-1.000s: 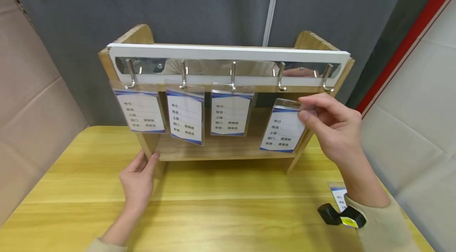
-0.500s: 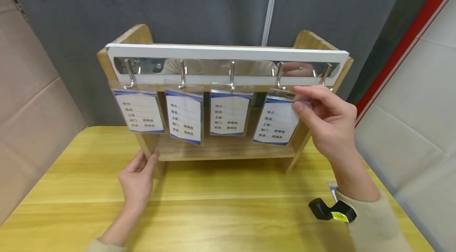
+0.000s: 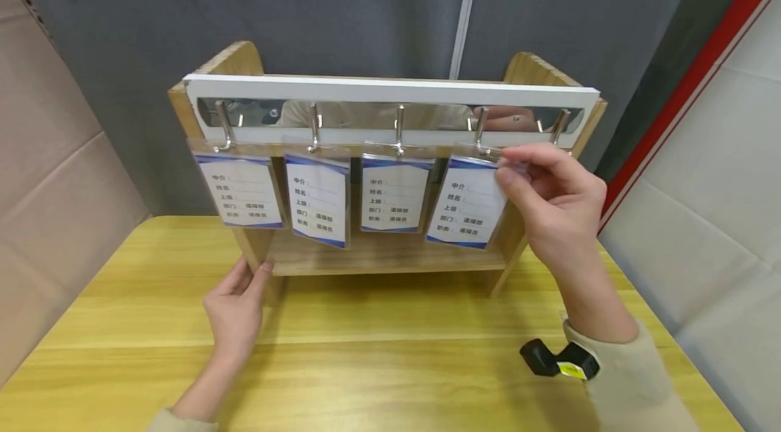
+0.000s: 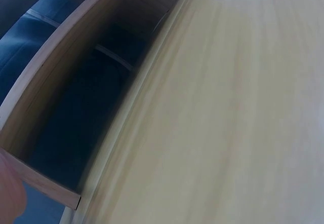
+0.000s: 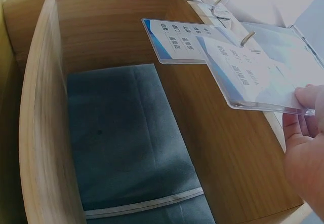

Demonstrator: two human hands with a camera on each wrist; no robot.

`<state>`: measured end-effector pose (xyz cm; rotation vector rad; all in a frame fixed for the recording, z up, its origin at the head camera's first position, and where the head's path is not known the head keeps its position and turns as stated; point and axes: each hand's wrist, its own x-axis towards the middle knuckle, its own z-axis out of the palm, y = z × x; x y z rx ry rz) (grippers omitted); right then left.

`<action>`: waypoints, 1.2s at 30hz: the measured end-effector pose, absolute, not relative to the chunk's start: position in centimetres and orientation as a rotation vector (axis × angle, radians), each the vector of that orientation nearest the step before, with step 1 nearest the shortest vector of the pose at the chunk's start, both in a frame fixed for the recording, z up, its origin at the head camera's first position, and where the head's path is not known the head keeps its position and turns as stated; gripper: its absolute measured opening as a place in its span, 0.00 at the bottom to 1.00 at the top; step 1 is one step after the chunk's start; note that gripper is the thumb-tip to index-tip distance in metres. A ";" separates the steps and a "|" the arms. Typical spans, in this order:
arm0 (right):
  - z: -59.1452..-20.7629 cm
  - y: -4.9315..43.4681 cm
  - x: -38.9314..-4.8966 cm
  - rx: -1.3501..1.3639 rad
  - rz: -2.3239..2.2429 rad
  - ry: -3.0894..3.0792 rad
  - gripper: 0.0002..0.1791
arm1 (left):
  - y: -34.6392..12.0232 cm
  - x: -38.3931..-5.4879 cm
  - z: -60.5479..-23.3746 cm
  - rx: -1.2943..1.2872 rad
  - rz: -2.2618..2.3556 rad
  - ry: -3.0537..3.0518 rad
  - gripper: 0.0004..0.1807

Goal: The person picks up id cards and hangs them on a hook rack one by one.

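My right hand (image 3: 564,201) pinches the upper right corner of a clear badge holder (image 3: 466,205) between thumb and fingers. This badge holder tilts, its top edge right at the tip of the fourth hook (image 3: 481,130) from the left. In the right wrist view, the badge holder (image 5: 243,74) overlaps its neighbour. Three more badge holders (image 3: 394,194) hang from the hooks to its left. My left hand (image 3: 234,310) grips the lower left side panel of the wooden rack (image 3: 384,256), thumb in front. Only part of that hand (image 4: 10,193) shows in the left wrist view.
A white rail (image 3: 390,88) with a mirror strip and several metal hooks runs along the rack's front. The fifth hook (image 3: 559,125) is partly behind my right hand. Below is a yellow wood-grain table (image 3: 378,364), with a grey curtain (image 3: 342,5) behind.
My right hand has moved left and up with the badge holder, bringing its top edge to the fourth hook. The right sleeve now covers the card on the table. My left hand stays put.
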<state>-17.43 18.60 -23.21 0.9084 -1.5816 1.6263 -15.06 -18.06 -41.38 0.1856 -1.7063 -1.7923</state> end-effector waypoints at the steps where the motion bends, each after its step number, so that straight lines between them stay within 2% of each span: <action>1: -23.2 18.5 -17.5 0.906 1.621 -1.583 0.10 | -18.1 -15.0 -41.4 0.188 -1.793 -1.708 0.20; 26: -22.7 18.3 -17.3 0.868 1.629 -1.699 0.14 | -18.2 -15.0 -41.4 0.199 -1.770 -1.729 0.21; 36: -22.9 18.1 -17.5 0.795 1.489 -1.762 0.14 | -18.1 -15.0 -41.4 0.181 -1.795 -1.710 0.20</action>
